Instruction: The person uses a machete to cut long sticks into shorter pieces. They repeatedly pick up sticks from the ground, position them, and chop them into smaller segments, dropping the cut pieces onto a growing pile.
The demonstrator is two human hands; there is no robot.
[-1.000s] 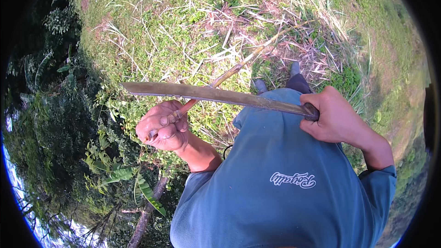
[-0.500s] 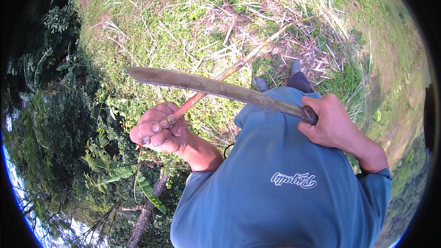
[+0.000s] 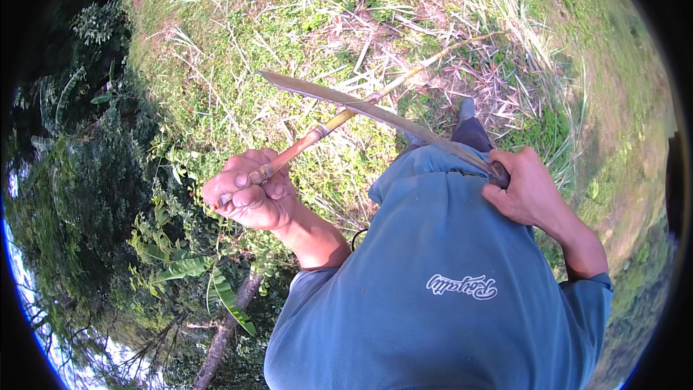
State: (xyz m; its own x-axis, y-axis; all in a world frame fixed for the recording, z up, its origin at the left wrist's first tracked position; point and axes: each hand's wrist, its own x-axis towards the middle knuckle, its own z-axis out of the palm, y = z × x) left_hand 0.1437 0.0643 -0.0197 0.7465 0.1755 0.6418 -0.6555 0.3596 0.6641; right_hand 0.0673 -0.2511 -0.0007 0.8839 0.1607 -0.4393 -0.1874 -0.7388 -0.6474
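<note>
My left hand is wrapped round the near end of a long jointed cane stalk, reddish near the fist and yellow-green farther out. The stalk slants away to the upper right, its thin far end over the grass. In my right hand is the dark handle of a machete. Its long, worn blade points to the upper left and crosses the stalk about midway; whether they touch I cannot tell. The lower part of the handle is hidden in my fist.
Cut leaves and dry stalks litter the grass ahead. My foot stands beside them. To the left are dense dark bushes, a broad green leaf and a slanting trunk.
The machete blade has swung, its tip moving up and to the right, so it crosses the stalk farther from my left hand. Both hands keep their holds.
</note>
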